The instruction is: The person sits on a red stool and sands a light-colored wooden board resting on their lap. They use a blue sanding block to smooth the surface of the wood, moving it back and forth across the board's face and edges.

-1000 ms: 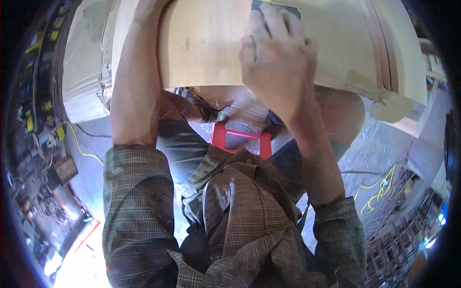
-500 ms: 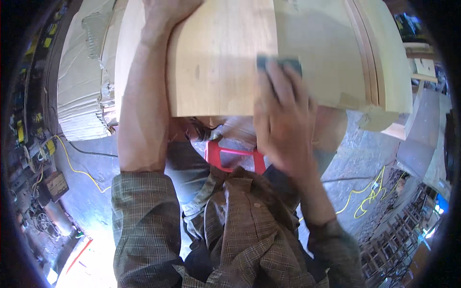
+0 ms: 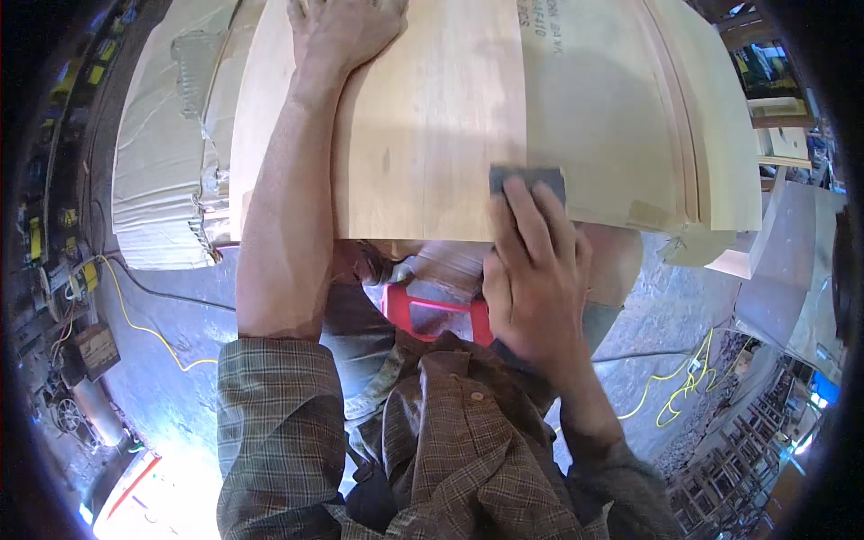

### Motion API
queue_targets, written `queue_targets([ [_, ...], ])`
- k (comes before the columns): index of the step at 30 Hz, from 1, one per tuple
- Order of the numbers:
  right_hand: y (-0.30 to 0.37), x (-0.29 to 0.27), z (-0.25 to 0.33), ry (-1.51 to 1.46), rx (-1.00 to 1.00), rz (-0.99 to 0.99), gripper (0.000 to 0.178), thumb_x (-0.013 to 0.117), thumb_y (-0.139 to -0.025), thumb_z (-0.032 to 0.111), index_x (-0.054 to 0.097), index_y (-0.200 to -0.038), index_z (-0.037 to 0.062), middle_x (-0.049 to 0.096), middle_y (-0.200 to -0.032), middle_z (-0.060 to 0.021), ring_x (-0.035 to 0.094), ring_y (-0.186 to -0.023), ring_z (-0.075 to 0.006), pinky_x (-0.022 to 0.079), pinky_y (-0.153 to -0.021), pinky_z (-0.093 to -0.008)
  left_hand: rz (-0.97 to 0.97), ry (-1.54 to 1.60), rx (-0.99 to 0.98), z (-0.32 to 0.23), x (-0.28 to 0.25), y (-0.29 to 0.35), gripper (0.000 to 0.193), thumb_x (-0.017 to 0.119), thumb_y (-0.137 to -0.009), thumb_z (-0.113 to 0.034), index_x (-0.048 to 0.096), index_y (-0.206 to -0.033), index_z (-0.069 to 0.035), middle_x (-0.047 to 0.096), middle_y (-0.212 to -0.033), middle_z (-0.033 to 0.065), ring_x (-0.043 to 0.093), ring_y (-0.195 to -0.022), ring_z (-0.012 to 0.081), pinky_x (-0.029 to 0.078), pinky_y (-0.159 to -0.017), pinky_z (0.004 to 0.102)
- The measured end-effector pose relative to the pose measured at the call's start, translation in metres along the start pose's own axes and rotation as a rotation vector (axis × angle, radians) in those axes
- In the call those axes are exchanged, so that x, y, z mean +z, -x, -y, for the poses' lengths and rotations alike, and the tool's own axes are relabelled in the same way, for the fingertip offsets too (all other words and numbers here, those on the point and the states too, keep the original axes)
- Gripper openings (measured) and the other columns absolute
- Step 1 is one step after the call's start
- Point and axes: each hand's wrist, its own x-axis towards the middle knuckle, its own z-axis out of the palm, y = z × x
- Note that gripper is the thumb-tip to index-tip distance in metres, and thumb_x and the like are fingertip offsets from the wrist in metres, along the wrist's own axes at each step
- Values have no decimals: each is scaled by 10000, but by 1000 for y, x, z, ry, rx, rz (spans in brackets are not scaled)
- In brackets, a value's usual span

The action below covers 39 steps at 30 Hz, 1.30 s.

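Observation:
A pale wooden panel [image 3: 405, 135] lies in front of me over cardboard, its near edge facing my body. My left hand [image 3: 346, 34] rests on its far left part with the fingers stretched out; the fingertips run out of the picture. At the panel's right edge, close to the near corner, my right hand [image 3: 535, 279] grips a dark grey sanding block [image 3: 547, 180]. Two of its fingers lie along the top of the block. The underside of the block is hidden.
Torn cardboard [image 3: 157, 153] covers the left side, and a flat cardboard sheet [image 3: 603, 135] extends right of the panel beside wooden boards [image 3: 720, 153]. Below is a red plastic stool [image 3: 394, 308]. Yellow cords [image 3: 688, 382] lie on the grey floor.
My right hand has drawn the sanding block toward me along the panel's right edge. The view has shifted slightly, and more of my left hand shows, still on the panel.

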Motion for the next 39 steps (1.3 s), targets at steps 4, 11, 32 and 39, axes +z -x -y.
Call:
queue_targets([
  [4, -34, 18, -15, -6, -73, -79, 380, 599, -787, 192, 632, -1133, 39, 489, -1367, -110, 465, -1227, -307, 409, -838, -493, -12, -28, 4, 6, -8, 4, 598, 411, -958, -478, 433, -1431, -113, 350, -1508, 209, 255, -1424, 396, 152, -1164, 549],
  [11, -50, 32, -15, -51, -88, -207, 417, 618, -782, 206, 632, -1171, 56, 549, -1264, -92, 507, -1165, -295, 405, -836, -500, -15, -51, 6, 12, -10, -1, 590, 420, -956, -479, 438, -1427, -123, 355, -1505, 207, 264, -1419, 399, 159, -1160, 557],
  [32, -27, 8, -20, -92, -104, -36, 464, 592, -833, 168, 567, -1291, 100, 533, -1353, -58, 495, -1247, -288, 387, -950, -463, 10, -72, -19, 3, 4, -8, 634, 364, -960, -536, 389, -1466, -156, 308, -1545, 166, 236, -1439, 377, 148, -1162, 555],
  [39, -80, 37, -42, -54, -151, -199, 390, 570, -857, 199, 596, -1219, 58, 580, -1244, -98, 537, -1155, -298, 443, -899, -459, 55, -71, -59, 4, -4, -7, 636, 359, -960, -527, 373, -1476, -155, 298, -1549, 171, 218, -1446, 376, 134, -1166, 553],
])
